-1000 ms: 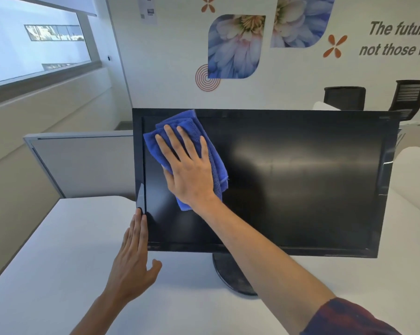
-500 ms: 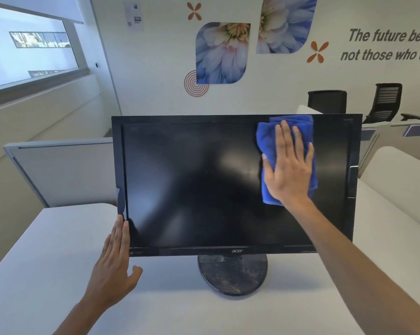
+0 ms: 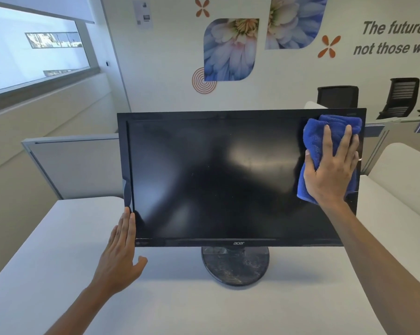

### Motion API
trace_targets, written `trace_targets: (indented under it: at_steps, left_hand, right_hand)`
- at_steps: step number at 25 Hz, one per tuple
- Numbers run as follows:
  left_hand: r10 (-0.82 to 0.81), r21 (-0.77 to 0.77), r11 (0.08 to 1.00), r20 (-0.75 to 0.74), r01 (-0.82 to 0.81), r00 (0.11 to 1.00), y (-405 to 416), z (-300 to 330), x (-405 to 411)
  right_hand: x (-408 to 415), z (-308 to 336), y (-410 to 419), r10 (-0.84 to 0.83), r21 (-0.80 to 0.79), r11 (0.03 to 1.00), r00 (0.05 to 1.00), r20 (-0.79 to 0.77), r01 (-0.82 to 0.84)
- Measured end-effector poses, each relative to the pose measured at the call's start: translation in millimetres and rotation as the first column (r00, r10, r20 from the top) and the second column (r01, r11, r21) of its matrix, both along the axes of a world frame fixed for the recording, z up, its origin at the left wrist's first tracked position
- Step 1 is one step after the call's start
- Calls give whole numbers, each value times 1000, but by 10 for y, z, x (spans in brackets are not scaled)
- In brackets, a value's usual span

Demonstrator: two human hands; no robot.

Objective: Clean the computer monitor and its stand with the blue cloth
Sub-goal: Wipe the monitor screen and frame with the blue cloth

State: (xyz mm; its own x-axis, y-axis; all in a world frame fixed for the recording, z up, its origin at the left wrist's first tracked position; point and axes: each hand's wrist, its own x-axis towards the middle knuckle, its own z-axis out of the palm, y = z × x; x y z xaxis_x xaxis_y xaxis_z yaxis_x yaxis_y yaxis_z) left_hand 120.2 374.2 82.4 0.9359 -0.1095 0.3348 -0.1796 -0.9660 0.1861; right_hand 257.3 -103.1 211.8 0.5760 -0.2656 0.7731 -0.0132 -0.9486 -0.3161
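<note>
Office room, white wall (image 3: pixel 170 68) at back with flower decals (image 3: pixel 229 49) and partial grey lettering (image 3: pixel 395 38) at upper right, window (image 3: pixel 32 44) on the left wall. White desk (image 3: pixel 47 250) in the foreground, grey partition panel (image 3: pixel 76 165) behind its left side, two black office chairs (image 3: pixel 403 96) far right behind another divider. Computer monitor (image 3: pixel 216 180) stands upright near the middle of the desk, screen dark and off with soft reflections, "acer" logo on the bottom bezel. Its stand (image 3: pixel 235 265) is a round dark base resting on the desk right under the logo, surface looks scuffed or dusty. Blue cloth (image 3: pixel 312 141) is bunched against the upper right corner of the screen, overlapping the right bezel. Right hand (image 3: pixel 329 170) lies flat on top of the cloth, fingers straight and slightly spread, palm pressing the cloth to the screen, thumb at the cloth's left edge; no pinch visible. Left hand (image 3: pixel 120 252) is at the monitor's lower left corner, fingers straight and held together, fingertips touching the left bezel edge, thumb sticking out to the right beneath the bottom bezel, not wrapped around anything. Both forearms bare, reaching in from the bottom of the view.
</note>
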Motion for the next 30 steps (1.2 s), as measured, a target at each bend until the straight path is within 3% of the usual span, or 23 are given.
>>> trace_targets:
  at_steps: [3, 8, 14, 21, 30]
  left_hand:
    - [45, -3, 999, 13, -45, 999, -48, 45, -29]
    - [159, -70, 985, 69, -155, 985, -370, 329, -32]
    - [167, -166, 977, 204, -134, 965, -918, 653, 47]
    - [10, -116, 993, 292, 25, 956, -1612, 851, 184]
    - [17, -48, 999, 208, -7, 978, -1670, 447, 12]
  right_hand:
    - [-132, -64, -70, 152, 24, 988, 985, 85, -155]
    - [-647, 2, -52, 213, 342, 897, 952, 221, -280]
    - [-1109, -77, -477, 168, 760, 573, 952, 258, -307]
    - [-1193, -10, -900, 406, 857, 385, 897, 176, -343]
    - [-1489, -622, -533, 724, 860, 377, 689, -41, -345]
